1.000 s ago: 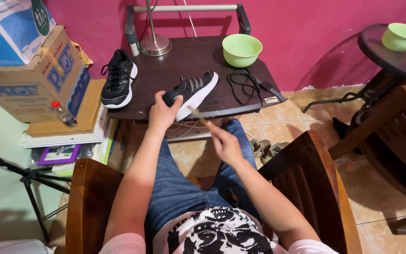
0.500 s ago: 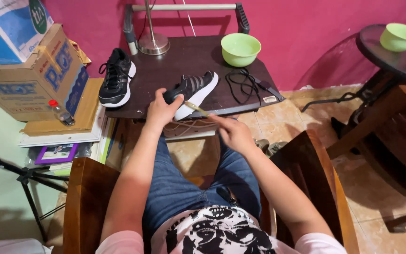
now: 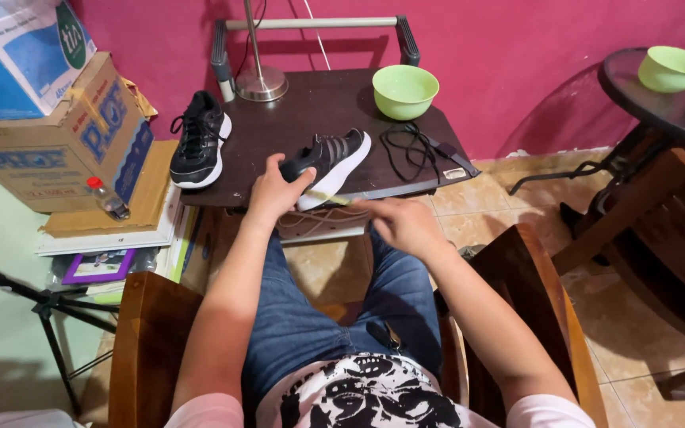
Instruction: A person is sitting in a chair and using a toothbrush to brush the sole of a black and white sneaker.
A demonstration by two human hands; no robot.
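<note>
A black sneaker with a white sole lies tilted at the front edge of a dark table. My left hand grips its heel end. My right hand holds a thin light-coloured stick-like tool whose tip rests against the shoe's white sole; the tool is blurred. A second black sneaker stands upright at the table's left side, untouched. I sit on a wooden chair with my knees under the table edge.
A green bowl, a black cable and a metal lamp base are on the table. Cardboard boxes stack at the left with a small bottle. A round side table with another green bowl stands right. A tripod leg is lower left.
My right hand has shifted right and slightly up along the sole with the tool. My left hand keeps its hold on the shoe, which has barely moved.
</note>
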